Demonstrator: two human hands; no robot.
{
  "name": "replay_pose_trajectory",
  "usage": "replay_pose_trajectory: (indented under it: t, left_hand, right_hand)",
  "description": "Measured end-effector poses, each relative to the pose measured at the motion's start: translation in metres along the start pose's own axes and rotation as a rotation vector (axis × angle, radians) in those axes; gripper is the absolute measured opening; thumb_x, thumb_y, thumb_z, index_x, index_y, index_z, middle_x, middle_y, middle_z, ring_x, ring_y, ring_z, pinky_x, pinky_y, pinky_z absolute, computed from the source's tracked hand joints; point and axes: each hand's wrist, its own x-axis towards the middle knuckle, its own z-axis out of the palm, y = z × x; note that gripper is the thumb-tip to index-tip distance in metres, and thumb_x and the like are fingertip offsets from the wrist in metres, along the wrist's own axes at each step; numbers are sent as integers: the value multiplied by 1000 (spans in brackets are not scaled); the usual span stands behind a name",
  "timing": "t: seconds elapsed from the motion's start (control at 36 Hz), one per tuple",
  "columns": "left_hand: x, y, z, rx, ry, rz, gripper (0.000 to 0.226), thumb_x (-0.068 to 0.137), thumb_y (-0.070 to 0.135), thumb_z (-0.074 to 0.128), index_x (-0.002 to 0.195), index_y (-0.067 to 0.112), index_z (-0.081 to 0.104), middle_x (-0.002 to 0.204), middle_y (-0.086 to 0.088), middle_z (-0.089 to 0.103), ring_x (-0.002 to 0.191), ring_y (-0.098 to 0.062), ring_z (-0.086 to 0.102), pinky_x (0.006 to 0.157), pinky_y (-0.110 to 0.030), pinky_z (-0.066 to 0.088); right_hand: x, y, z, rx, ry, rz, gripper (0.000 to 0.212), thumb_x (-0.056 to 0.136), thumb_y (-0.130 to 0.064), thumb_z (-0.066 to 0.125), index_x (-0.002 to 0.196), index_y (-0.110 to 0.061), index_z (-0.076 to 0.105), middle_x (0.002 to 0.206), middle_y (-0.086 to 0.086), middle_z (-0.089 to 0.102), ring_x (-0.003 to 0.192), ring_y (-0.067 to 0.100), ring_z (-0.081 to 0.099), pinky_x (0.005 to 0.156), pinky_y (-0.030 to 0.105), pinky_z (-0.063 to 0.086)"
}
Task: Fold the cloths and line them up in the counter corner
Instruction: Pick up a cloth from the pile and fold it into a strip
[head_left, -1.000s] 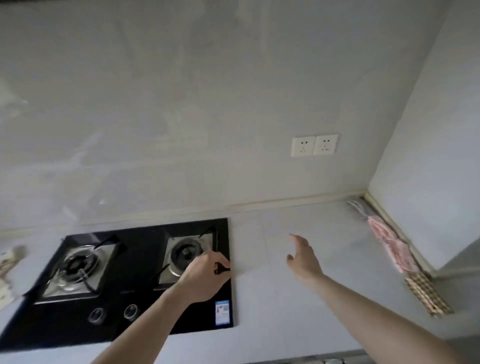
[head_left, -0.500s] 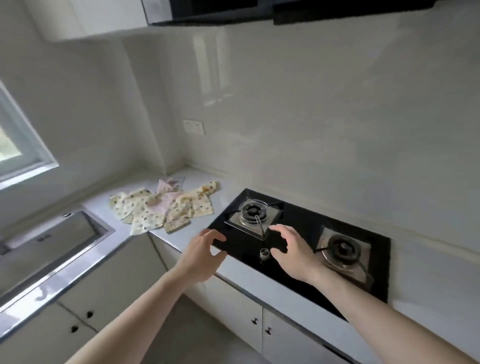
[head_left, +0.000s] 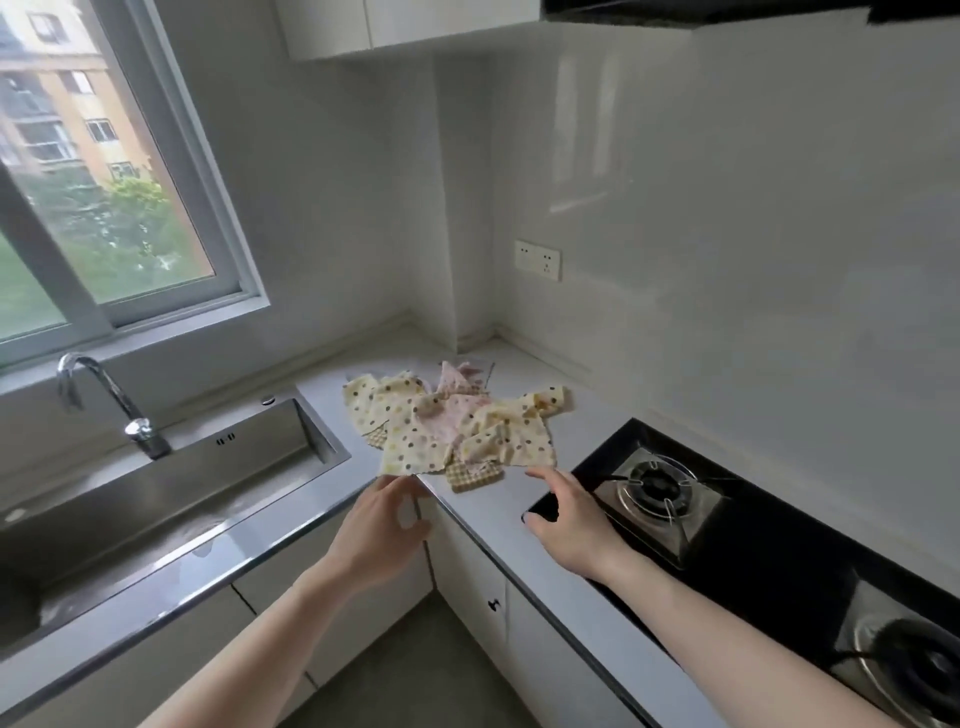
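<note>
- Forearms reach in from the near edge toward the pile of cloths (head_left: 452, 426), one on each side of it.
- Left hand (head_left: 382, 525) hangs just short of the pile's near left corner, over the counter (head_left: 524, 540) edge; its fingers (head_left: 402, 486) are loosely spread and curved, holding nothing, with the tips just beside the spotted cloth's hem.
- Right hand (head_left: 571, 514) hovers near the pile's near right corner, fingers parted and relaxed, empty, apart from the fabric.
- Gas hob (head_left: 737, 525), black glass with steel burners, sits to the right of the pile, just beyond the right hand.
- Steel sink (head_left: 156, 483) with a curved tap (head_left: 109, 400) lies to the left of the pile.
- The pile itself is a loose, unfolded heap on the counter: cream cloths with coloured dots, a pink one in the middle, a checked one poking out at the near edge.
- Beyond the pile is the wall corner, with a double socket (head_left: 537, 260) up to its right and a window (head_left: 104, 182) up to its left.
</note>
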Motion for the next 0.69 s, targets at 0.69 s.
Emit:
replay_pose_trajectory:
  t: [0.69]
  left_hand:
    - [324,-93,79,201,-399,338,31,91,29,64,122,32,61,139,5,48,123,-19,51,98,-30,43]
  right_hand:
    - [199,62,75,-38,227,398,54,96,-16,56,147,-28,40,150,-15,34,141,5,34,114,17,23]
